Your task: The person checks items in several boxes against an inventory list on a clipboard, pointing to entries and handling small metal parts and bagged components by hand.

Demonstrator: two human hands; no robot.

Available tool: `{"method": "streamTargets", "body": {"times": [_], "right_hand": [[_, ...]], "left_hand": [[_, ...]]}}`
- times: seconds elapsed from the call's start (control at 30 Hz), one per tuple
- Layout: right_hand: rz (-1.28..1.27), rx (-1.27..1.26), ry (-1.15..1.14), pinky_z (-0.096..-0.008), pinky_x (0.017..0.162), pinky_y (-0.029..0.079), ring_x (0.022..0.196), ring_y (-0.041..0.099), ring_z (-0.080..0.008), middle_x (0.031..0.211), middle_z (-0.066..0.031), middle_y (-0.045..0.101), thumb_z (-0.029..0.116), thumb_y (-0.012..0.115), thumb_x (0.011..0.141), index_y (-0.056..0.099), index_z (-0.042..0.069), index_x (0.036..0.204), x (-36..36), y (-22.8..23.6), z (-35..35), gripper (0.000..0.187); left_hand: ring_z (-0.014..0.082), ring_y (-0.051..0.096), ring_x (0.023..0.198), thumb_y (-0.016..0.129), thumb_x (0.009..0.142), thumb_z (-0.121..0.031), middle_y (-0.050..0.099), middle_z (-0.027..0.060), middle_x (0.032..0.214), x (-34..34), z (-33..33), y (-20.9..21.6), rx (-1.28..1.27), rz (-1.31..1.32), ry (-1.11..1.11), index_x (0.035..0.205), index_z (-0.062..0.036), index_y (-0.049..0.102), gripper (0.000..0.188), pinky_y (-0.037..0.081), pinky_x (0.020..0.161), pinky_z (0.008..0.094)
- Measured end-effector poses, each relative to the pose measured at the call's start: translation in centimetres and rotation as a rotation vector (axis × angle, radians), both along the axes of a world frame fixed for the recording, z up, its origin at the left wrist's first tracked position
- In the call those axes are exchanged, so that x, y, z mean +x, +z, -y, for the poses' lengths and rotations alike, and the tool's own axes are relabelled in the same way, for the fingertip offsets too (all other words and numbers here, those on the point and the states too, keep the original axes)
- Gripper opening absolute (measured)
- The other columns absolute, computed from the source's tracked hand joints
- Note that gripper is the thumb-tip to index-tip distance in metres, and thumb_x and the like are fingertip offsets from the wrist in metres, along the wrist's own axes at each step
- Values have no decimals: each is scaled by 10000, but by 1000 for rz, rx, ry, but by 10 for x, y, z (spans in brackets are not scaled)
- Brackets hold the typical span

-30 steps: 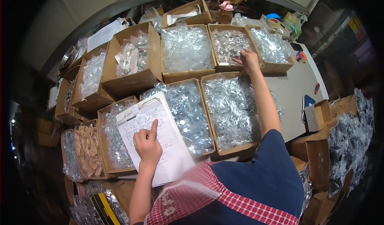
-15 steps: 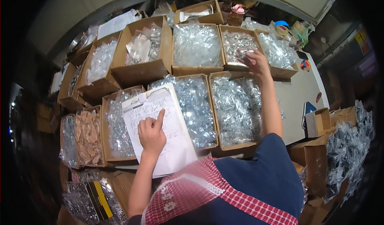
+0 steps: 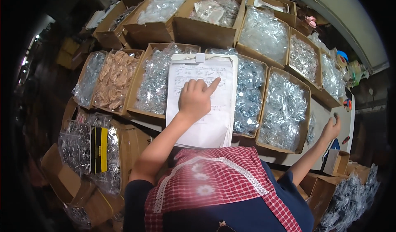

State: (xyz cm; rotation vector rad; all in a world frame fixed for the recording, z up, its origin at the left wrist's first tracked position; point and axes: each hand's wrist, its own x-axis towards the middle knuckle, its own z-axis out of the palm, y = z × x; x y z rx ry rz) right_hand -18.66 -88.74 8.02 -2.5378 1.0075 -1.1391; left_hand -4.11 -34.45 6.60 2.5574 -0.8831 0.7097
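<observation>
A clipboard with handwritten sheets lies across the front row of boxes, just in front of me. My left hand rests on its paper, index finger stretched out along the writing and the other fingers half curled; it holds nothing. Off to the right, above the grey table, is my right hand, its fingers drawn together. A small dark grey spot shows at its fingertips, too small to make out. Near that hand stands a box of clear bags with metal parts.
Cardboard boxes of bagged parts fill two rows, among them one with tan pieces. Bagged metal parts with a black-and-yellow card sit at lower left. A small open carton and a heap of clear plastic bags are at lower right.
My view has swung to the left. My right hand has left the small back-row box and come down over the table's right side. My left hand stays pointing on the paper.
</observation>
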Motion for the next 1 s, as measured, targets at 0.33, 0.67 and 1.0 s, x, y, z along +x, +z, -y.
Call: {"method": "streamTargets", "body": {"times": [0.33,0.67,1.0], "right_hand": [[76,376,925,-329,939,507,1059,670,-248,1133,-140,699,-57,599,862,685,-9,1090,83,25,-209,249],[-82,123,1352,-440,1016,458,1141,602,-365,1222,-174,648,-54,605,765,640,-2,1142,107,42,-340,383],[-496,-127,1582,-384,878,557,1100,575,-345,1425,-169,483,77,801,587,489,-37,1268,120,17,-439,757]], "left_hand": [[276,470,965,562,770,-7,499,76,1005,-36,10,-1,51,3,191,1404,-145,566,649,303,1046,565],[355,504,1073,574,816,5,527,145,1096,-50,-25,0,-143,-197,92,1381,-54,541,569,298,1109,597],[350,616,1051,594,820,75,665,143,1116,-72,-84,-25,-520,-262,91,1005,-5,696,227,504,902,411]]}}
